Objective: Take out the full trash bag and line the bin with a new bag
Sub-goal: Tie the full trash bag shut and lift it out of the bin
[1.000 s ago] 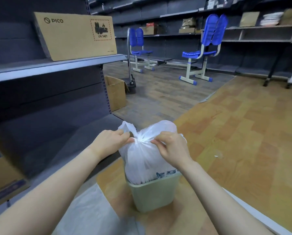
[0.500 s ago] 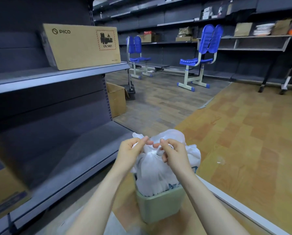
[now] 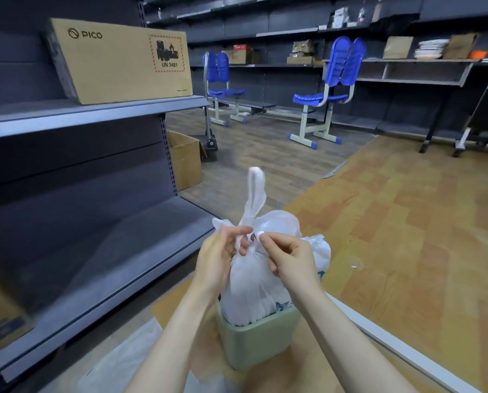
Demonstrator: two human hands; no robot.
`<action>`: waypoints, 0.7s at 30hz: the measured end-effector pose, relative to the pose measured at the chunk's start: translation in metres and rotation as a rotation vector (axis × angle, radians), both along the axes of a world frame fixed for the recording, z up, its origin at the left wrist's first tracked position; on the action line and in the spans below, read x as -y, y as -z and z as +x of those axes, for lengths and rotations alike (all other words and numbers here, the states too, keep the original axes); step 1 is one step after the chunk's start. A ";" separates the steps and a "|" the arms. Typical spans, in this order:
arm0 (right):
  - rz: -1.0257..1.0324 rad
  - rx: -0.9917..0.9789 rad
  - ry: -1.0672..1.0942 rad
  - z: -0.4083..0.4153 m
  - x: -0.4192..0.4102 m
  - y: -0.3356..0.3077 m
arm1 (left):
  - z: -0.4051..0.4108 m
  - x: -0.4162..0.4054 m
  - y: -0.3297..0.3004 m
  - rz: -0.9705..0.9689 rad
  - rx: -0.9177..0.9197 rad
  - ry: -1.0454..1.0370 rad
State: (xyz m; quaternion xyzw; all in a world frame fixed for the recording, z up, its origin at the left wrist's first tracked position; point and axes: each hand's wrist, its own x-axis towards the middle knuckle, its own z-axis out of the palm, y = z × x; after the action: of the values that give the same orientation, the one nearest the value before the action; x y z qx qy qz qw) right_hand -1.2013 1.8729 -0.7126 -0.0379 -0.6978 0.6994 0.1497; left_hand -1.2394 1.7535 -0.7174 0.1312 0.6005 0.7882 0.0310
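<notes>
The full white trash bag (image 3: 254, 282) sat in a pale green bin (image 3: 258, 340) on the wooden floor (image 3: 393, 222), its upper part bulging well above the bin's rim. The neck of the bag was gathered, and one twisted strip of plastic stood straight up from it. The left hand (image 3: 217, 259) was at the left of the neck, thumb and fingers curled and pinching the gathered plastic. The right hand (image 3: 291, 259) was at the right of the neck, fingers curled, thumb and forefinger pinching a fold of the bag. The fingertips of both hands nearly met at the neck.

A flat sheet of thin clear plastic (image 3: 129, 361) lay on the floor just left of the bin; whether it was a bag could not be told. A grey shelf unit (image 3: 95, 114) stood left of the bin, with a brown cardboard box (image 3: 118, 61) marked PICO on its upper shelf. An open cardboard carton (image 3: 186, 160) stood on the floor beyond the bin, beside the end of the shelf unit. Two blue chairs (image 3: 325, 92) stood well beyond the bin, before a far wall of shelves bearing scattered boxes and papers.
</notes>
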 end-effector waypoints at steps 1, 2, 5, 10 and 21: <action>0.021 -0.012 0.000 0.001 0.000 0.000 | 0.000 0.000 0.001 -0.059 -0.050 -0.003; 0.041 -0.025 -0.007 0.002 0.000 0.001 | 0.000 0.000 0.003 -0.110 -0.111 -0.008; 0.034 -0.052 -0.019 0.003 0.003 0.002 | 0.000 0.002 0.005 -0.178 -0.210 0.014; -0.079 -0.079 0.154 -0.004 0.007 0.005 | -0.002 -0.003 0.003 -0.244 -0.260 0.048; 0.040 -0.042 0.051 0.015 0.009 -0.003 | 0.002 -0.005 -0.001 -0.277 -0.250 0.073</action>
State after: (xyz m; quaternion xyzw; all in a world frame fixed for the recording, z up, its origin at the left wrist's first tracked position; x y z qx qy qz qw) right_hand -1.1867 1.8634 -0.7100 -0.0380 -0.7072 0.6820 0.1825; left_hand -1.2377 1.7585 -0.7163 0.2443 0.6974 0.6738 0.0024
